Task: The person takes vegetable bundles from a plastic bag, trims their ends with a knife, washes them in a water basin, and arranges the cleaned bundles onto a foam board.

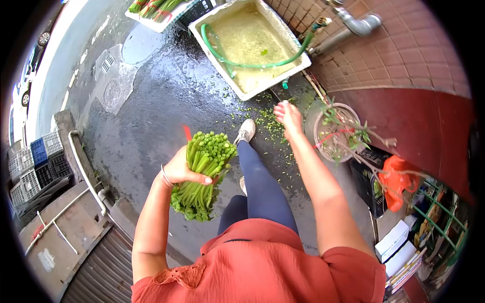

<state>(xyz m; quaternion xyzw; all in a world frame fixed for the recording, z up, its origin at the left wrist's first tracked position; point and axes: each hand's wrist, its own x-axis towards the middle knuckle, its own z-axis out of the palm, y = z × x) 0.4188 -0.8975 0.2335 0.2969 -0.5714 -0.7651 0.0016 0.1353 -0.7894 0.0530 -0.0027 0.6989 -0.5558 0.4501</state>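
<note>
My left hand [184,169] is wrapped round a thick bunch of green stems [208,159], its cut ends facing up and leaves hanging below. A bit of red band sticks out above the fingers. Out to the right, my right hand [289,117] is stretched forward with its fingers partly apart and nothing visible in it. It is just below the near corner of a white basin [246,95] that holds shallow, cloudy water and a green hose [268,65].
Right of my right hand stands a potted plant [336,134] with a red plastic bag [396,182] beyond it. More banded stems [156,9] lie in a white box at the top. Green scraps [273,126] litter the wet ground. Crates [38,151] are stacked far left.
</note>
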